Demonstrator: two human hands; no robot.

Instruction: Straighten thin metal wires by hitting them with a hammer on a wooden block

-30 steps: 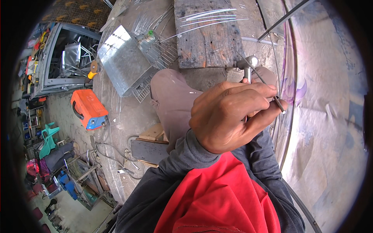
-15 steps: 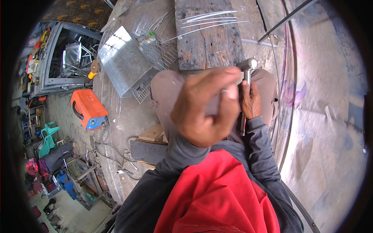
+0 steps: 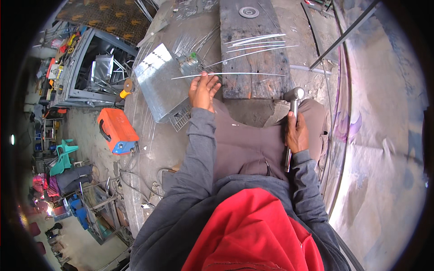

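Note:
My left hand [image 3: 204, 92] grips a thin metal rod [image 3: 244, 73] near its left end. The rod reaches across the near part of a dark, worn wooden plank [image 3: 254, 88]. My right hand [image 3: 297, 132] is closed round the handle of a hammer [image 3: 294, 94], held upright over my right thigh with its metal head on top. Farther up the plank lie several loose metal rods [image 3: 257, 44], spread roughly crosswise.
At the plank's far end lies a round disc [image 3: 248, 12]. A sheet-metal box [image 3: 160, 88] stands left of the plank, beside wire racks [image 3: 181, 119]. An orange machine [image 3: 118, 130] with cables and an angle grinder [image 3: 125, 90] are farther left. A patterned sheet [image 3: 375, 149] lines the right.
My left hand has moved forward, away from me, to the plank's left edge, and now holds a rod. My right hand keeps the hammer. The view shifted, showing more of the plank's far end.

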